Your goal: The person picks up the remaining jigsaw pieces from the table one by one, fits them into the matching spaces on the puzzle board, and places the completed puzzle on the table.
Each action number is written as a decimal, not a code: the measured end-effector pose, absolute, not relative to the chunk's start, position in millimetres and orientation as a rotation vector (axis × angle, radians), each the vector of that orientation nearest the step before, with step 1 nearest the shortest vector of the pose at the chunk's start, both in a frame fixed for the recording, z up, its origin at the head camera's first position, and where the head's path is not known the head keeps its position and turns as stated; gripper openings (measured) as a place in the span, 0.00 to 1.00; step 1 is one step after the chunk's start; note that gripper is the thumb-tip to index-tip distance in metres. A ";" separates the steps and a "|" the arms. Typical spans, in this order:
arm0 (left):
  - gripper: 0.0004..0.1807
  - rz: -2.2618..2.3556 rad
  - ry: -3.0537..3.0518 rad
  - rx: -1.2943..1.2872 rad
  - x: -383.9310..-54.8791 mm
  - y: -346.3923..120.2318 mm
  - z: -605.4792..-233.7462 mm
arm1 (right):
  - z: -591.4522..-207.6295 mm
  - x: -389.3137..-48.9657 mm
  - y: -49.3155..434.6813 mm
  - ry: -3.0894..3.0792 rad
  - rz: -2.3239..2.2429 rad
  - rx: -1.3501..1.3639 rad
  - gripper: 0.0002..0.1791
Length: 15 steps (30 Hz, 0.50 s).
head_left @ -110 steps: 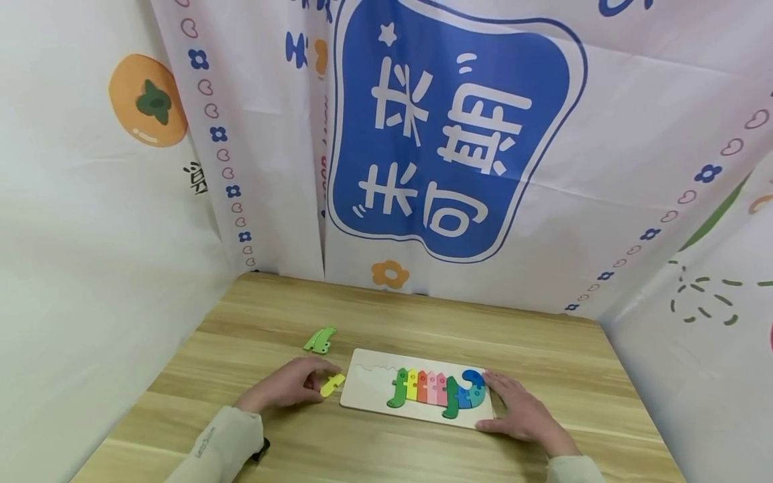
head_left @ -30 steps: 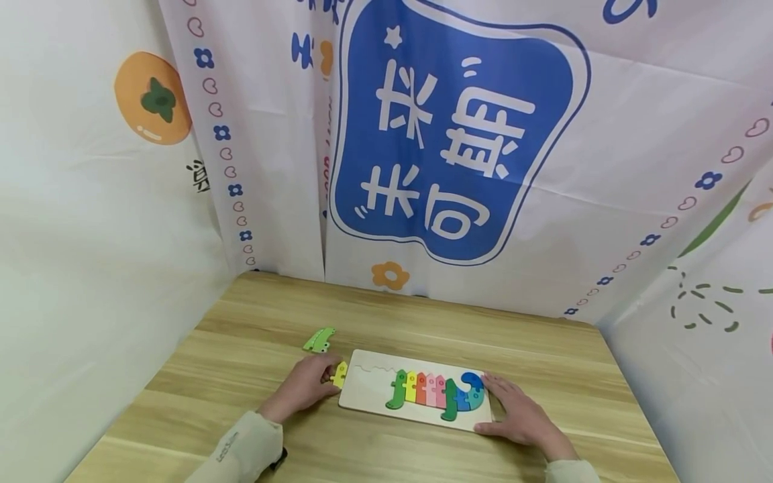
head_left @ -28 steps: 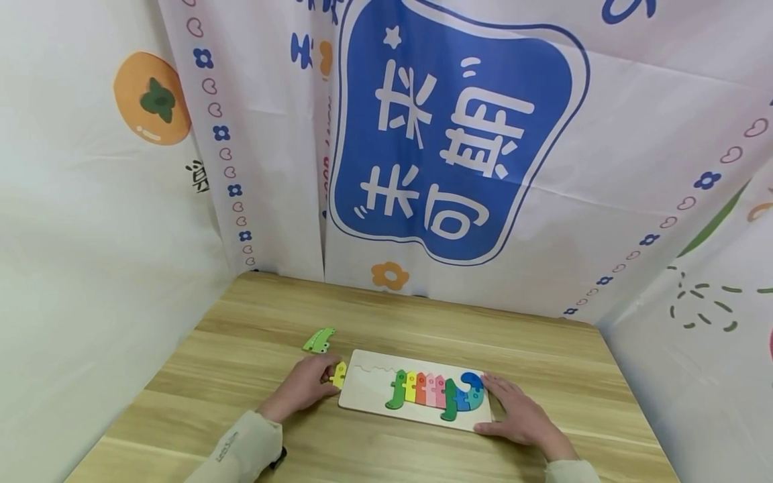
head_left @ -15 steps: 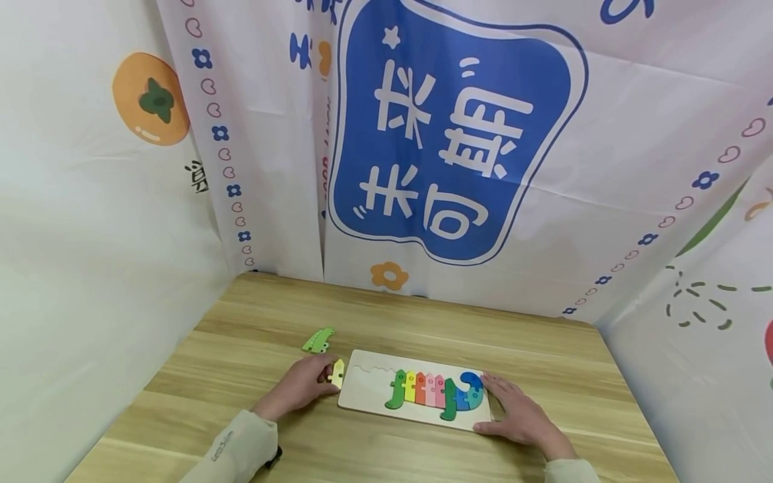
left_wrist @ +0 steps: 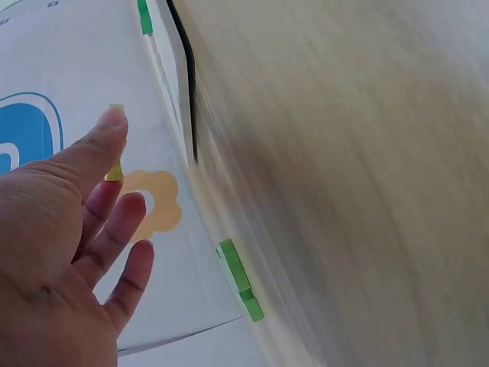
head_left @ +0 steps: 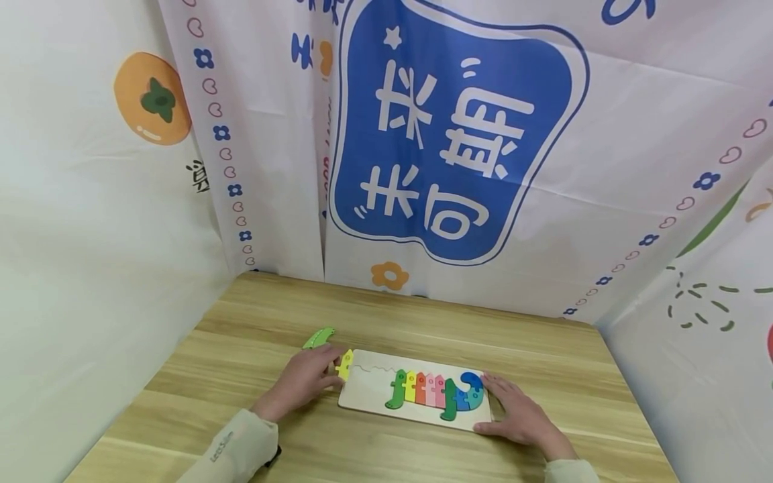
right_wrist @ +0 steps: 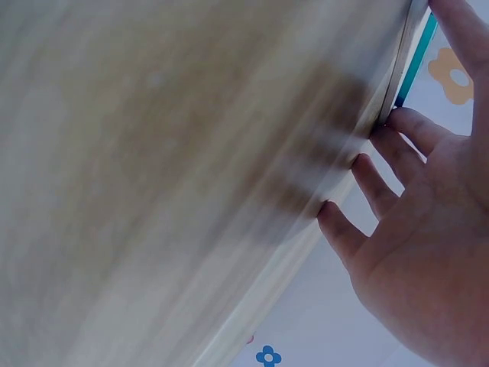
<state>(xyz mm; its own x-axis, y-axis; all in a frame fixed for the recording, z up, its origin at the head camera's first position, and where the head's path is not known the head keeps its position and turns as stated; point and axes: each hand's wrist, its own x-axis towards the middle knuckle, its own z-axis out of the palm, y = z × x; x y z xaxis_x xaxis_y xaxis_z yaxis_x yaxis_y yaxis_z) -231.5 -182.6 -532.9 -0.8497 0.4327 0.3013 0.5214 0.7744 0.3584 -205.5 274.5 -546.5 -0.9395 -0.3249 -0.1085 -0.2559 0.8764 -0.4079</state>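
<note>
In the head view, my left hand (head_left: pixel 304 377) pinches a yellow puzzle piece (head_left: pixel 345 363) between thumb and fingers, upright at the left edge of the wooden puzzle board (head_left: pixel 368 396). The left wrist view shows this piece (left_wrist: pixel 114 172) mostly hidden behind the thumb, the other fingers loosely bent. A colourful crocodile body (head_left: pixel 423 389) with green legs and a blue curled tail (head_left: pixel 474 386) lies on the board. At the board's right end rests my right hand (head_left: pixel 522 412), thumb and fingers spread along the edge. Its straight fingertips (right_wrist: pixel 330 210) touch the table beside the board.
A green crocodile head piece (head_left: pixel 319 337) lies on the wooden table (head_left: pixel 290 302) beyond my left hand, partly covered by it. Printed cloth hangs around the table's back and sides, with a blue sign (head_left: pixel 459 134) at the back.
My left hand has picked at and turned the yellow piece, bringing it right and away from me to the board's far left corner. The right hand stays at the board's right end.
</note>
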 end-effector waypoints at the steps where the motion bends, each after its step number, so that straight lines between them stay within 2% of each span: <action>1: 0.34 -0.635 -2.758 -0.761 -231.6 -181.9 -533.4 | -546.7 -205.4 274.5 2.872 -0.590 -0.447 0.60; 15: 0.31 -0.722 -2.837 -0.856 -229.9 -150.3 -532.4 | -548.3 -206.0 275.0 2.874 -0.578 -0.434 0.60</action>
<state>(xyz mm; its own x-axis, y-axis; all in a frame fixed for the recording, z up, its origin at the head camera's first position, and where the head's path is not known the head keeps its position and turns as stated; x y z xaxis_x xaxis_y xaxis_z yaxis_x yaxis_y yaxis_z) -229.9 -150.3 -532.4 -0.8387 0.4990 0.2179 0.5425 0.7310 0.4139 -206.0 275.0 -548.3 -0.9415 -0.3165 -0.1154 -0.2473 0.8820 -0.4011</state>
